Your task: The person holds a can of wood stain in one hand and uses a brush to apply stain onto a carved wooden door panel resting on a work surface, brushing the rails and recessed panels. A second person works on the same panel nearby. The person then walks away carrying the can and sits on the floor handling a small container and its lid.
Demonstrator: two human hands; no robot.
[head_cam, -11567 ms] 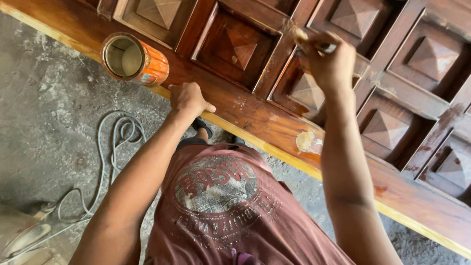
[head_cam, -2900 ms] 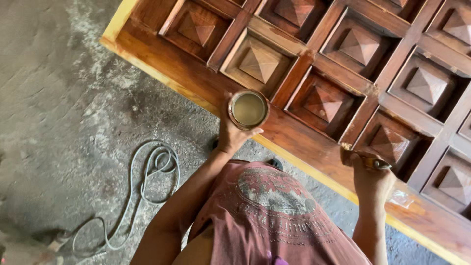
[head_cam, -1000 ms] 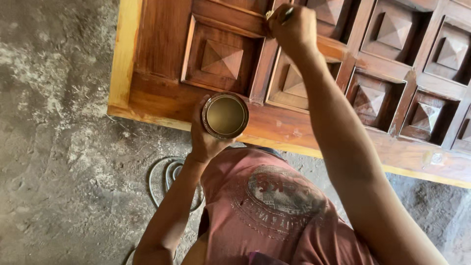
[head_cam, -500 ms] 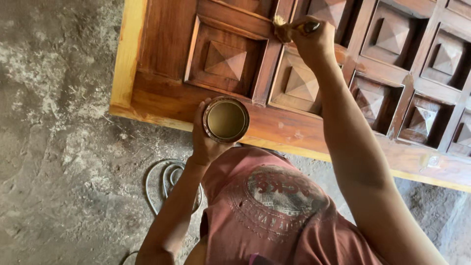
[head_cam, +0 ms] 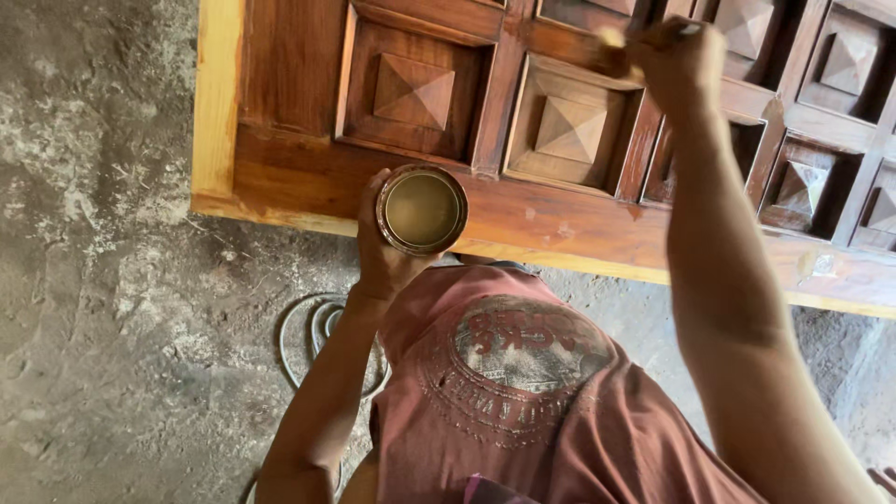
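Holding a round tin (head_cam: 421,210) of murky yellowish liquid over the door (head_cam: 299,173) edge, left hand (head_cam: 381,250) fingers wrap it; right hand (head_cam: 681,61) pinches a blurred brush (head_cam: 627,37).

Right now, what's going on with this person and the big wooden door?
A person stands over a carved wooden door that lies flat above a rough concrete floor. The left hand holds an open round tin of yellowish-brown liquid over the door's lower rail. The right hand reaches across to the raised square panels, gripping what looks like a brush; its tip is blurred. The wood looks dark and glossy, while the outer edge is pale. A coiled cable lies on the floor.
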